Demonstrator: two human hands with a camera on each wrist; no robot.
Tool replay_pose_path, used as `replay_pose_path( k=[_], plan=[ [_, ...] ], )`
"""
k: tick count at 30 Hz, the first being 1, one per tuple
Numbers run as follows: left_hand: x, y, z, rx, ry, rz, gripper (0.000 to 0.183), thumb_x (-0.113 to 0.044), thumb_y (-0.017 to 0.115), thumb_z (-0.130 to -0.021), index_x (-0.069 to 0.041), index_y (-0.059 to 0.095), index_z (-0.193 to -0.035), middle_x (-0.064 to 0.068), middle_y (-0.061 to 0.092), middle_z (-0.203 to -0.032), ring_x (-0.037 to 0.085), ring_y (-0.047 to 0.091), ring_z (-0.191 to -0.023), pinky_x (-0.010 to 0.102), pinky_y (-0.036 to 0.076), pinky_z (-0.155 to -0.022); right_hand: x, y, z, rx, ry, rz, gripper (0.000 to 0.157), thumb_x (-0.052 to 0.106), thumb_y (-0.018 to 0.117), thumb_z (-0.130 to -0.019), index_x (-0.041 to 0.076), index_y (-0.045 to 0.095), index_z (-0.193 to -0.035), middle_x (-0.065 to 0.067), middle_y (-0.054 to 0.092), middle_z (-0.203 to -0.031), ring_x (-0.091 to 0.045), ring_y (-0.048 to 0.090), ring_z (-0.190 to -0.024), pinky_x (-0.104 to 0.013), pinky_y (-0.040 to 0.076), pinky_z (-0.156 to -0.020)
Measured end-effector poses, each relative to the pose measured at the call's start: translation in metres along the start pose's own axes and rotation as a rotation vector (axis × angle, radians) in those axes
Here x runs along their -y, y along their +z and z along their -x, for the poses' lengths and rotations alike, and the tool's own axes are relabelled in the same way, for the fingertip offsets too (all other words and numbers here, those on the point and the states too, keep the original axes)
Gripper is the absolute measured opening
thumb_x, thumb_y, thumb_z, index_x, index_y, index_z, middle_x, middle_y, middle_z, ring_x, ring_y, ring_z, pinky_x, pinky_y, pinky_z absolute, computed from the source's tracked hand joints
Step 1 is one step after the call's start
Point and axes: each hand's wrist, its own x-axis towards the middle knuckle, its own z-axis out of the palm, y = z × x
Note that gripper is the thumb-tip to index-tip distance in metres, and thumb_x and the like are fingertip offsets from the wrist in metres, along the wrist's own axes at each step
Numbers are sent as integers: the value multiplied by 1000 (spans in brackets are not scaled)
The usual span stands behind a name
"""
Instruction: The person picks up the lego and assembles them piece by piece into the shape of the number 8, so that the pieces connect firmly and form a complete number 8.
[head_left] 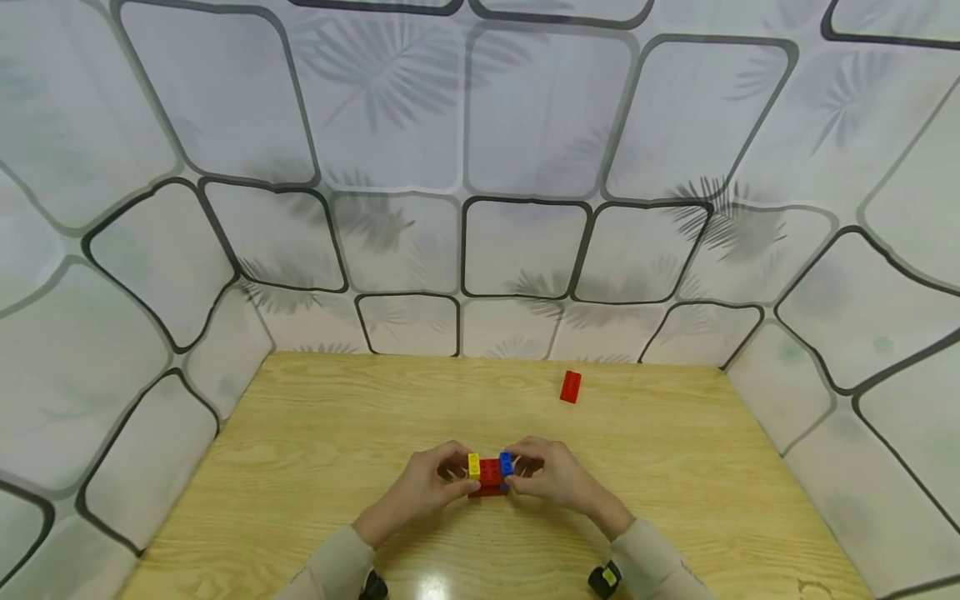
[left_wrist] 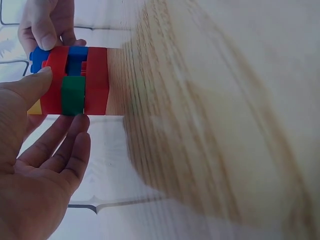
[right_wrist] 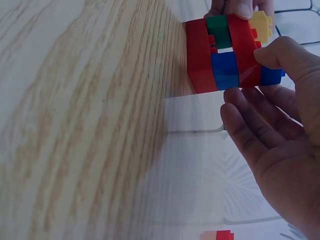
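Observation:
A stack of toy building bricks stands on the wooden table between the two hands. It has a red brick [right_wrist: 200, 57] at the bottom, with a green brick [left_wrist: 73, 96] and a blue brick [right_wrist: 225, 71] set apart above it. Another red brick [left_wrist: 54, 82] bridges those two. On top sit a yellow brick [head_left: 474, 465] at the left and a second blue brick [head_left: 506, 462] at the right. My left hand [head_left: 431, 479] pinches the stack's left side, thumb near the yellow brick. From the right, my right hand [head_left: 553, 473] grips the upper blue end with thumb and fingers.
A loose red brick [head_left: 571, 387] lies toward the back of the table [head_left: 360, 400], right of centre. Patterned cloth walls [head_left: 525, 250] enclose the table at the back and both sides.

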Motion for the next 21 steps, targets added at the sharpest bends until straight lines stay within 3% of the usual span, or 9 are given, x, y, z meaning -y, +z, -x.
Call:
replay_pose_path(
  k=[4,13,21],
  plan=[
    [-1,-1,0,7,-6,-6,26,-25,79,-97,-14,69,-119,5,78,-108,15,74,-93,26,60,-81,-2,-1,0,4,-4,4,41,20,79,-95,2,71,-131,-4,74,-114,-6,69,-94,-23,59,-82],
    [-3,-1,0,19,-25,7,24,-26,78,-98,-16,69,-117,5,78,-110,15,73,-94,25,59,-82,-3,-13,5,5,26,42,37,25,80,-95,12,73,-129,-4,74,-118,-11,70,-95,-27,60,-84],
    [-3,-1,1,14,-34,-13,25,-27,79,-97,-16,70,-118,3,77,-108,13,72,-94,24,59,-81,-13,-26,8,-153,31,120,23,23,77,-98,7,77,-114,-2,77,-108,-8,68,-89,-24,57,-77]
  ],
)
